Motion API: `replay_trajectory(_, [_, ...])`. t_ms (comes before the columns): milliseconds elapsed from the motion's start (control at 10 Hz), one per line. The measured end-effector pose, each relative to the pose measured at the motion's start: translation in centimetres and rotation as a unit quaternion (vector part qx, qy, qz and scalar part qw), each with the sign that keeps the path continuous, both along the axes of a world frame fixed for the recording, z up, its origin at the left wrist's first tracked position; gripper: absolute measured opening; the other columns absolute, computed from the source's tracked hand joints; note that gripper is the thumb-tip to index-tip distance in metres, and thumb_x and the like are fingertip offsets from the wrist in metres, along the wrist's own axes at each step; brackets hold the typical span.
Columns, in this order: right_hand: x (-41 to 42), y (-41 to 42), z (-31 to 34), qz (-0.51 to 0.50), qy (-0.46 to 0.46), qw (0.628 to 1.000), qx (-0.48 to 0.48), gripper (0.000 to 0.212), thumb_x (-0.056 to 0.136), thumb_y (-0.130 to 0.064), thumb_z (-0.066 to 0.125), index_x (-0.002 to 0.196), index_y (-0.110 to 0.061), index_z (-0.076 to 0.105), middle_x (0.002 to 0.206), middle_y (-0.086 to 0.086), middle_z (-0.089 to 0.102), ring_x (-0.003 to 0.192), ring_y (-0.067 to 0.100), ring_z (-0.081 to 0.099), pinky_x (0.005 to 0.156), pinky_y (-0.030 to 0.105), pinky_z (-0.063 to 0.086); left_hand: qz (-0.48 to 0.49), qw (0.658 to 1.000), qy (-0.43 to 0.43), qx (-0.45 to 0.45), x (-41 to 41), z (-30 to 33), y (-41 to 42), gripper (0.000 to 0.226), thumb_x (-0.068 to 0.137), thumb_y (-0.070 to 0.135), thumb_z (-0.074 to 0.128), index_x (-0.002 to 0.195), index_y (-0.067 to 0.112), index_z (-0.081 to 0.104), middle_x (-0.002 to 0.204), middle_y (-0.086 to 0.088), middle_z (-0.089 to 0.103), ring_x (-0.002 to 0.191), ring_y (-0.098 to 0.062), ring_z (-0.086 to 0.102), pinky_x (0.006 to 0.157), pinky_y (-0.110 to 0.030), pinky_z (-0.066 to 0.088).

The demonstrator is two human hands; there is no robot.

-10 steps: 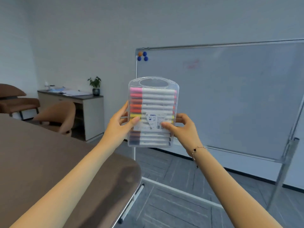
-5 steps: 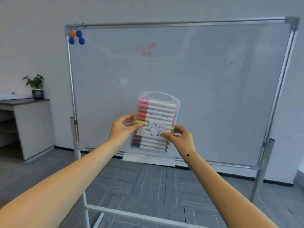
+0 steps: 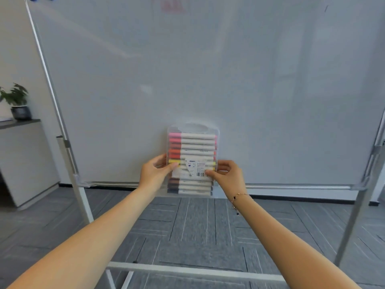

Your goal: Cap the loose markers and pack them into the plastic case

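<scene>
Both hands hold the clear plastic case upright in front of the whiteboard, just above its tray. The left hand grips the left edge, the right hand pinches the right. Capped markers lie stacked flat inside.

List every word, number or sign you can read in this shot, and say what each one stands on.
"ENMY." on the white label stuck to the front of the plastic case.
Barcode and small print on the same label: too small to read.
Grey print on the marker barrels: blurred, unreadable.
Faint red marks at the top of the whiteboard: smeared, unreadable.
</scene>
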State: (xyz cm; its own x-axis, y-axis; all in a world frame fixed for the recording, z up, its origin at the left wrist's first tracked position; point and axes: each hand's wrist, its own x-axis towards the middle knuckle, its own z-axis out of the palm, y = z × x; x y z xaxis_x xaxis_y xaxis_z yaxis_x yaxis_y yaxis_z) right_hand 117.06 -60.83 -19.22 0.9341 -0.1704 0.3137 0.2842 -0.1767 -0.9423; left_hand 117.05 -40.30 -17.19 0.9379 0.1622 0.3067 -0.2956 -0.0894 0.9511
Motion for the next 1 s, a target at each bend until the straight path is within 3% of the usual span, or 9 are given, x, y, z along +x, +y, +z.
replay_trajectory(300, [0.4,1.1,-0.3,-0.017,-0.012,1.0,-0.016,0.04,0.073,-0.019,0.079,0.105,-0.012,0.057,0.098,-0.003,0.065,0.09,0.011,0.063,0.074,0.017,0.05,0.009,1.0,-0.007,-0.009,0.5,-1.4,0.7,0.033,0.079,0.008,0.073,0.108,0.02,0.066,0.092,0.013,0.068,0.082,0.008,0.063,0.068,-0.007,0.049])
replay_trajectory(400, [0.4,1.2,-0.4,-0.027,-0.001,0.999,-0.033,0.041,0.074,-0.022,0.079,0.107,-0.011,0.057,0.102,0.0,0.065,0.094,0.014,0.062,0.084,0.025,0.051,0.005,1.0,-0.006,0.0,0.5,-1.3,0.8,0.032,0.079,0.009,0.073,0.108,0.019,0.066,0.092,0.014,0.067,0.085,0.006,0.061,0.074,-0.011,0.048])
replay_trajectory(600, [-0.5,0.8,-0.5,-0.041,0.009,0.998,-0.05,0.041,0.076,-0.02,0.077,0.11,-0.008,0.057,0.102,0.003,0.062,0.095,0.015,0.059,0.081,0.022,0.046,-0.002,1.0,0.002,0.025,0.5,-1.4,1.1,0.035,0.08,0.01,0.073,0.114,0.012,0.065,0.097,0.01,0.067,0.093,-0.005,0.063,0.084,-0.022,0.05])
replay_trajectory(800, [-1.4,0.6,0.1,-0.057,0.016,0.997,-0.057,0.045,0.079,-0.018,0.075,0.116,-0.006,0.054,0.1,0.003,0.058,0.093,0.015,0.056,0.08,0.021,0.044,0.03,0.993,0.045,0.103,0.4,-1.1,2.5,0.07,0.076,0.027,0.077,0.136,0.007,0.046,0.131,-0.009,0.056,0.118,-0.021,0.054,0.1,-0.033,0.043])
replay_trajectory(900, [-2.3,0.4,1.4,-0.062,0.028,0.996,-0.05,0.046,0.079,-0.018,0.074,0.118,-0.006,0.052,0.1,0.003,0.058,0.093,0.016,0.056,0.08,0.022,0.044,0.028,0.985,0.059,0.158,-1.0,-0.3,3.6,0.072,0.077,0.03,0.076,0.138,0.011,0.044,0.134,-0.007,0.053,0.118,-0.019,0.054,0.099,-0.035,0.045])
replay_trajectory(1000, [-4.0,0.3,2.1,-0.066,0.025,0.997,-0.041,0.042,0.081,-0.018,0.072,0.116,-0.007,0.053,0.102,0.004,0.058,0.094,0.015,0.056,0.081,0.021,0.043,0.035,0.98,0.058,0.184,-2.9,0.6,4.7,0.062,0.083,0.03,0.07,0.138,0.015,0.045,0.131,-0.002,0.053,0.11,-0.012,0.052,0.09,-0.024,0.04])
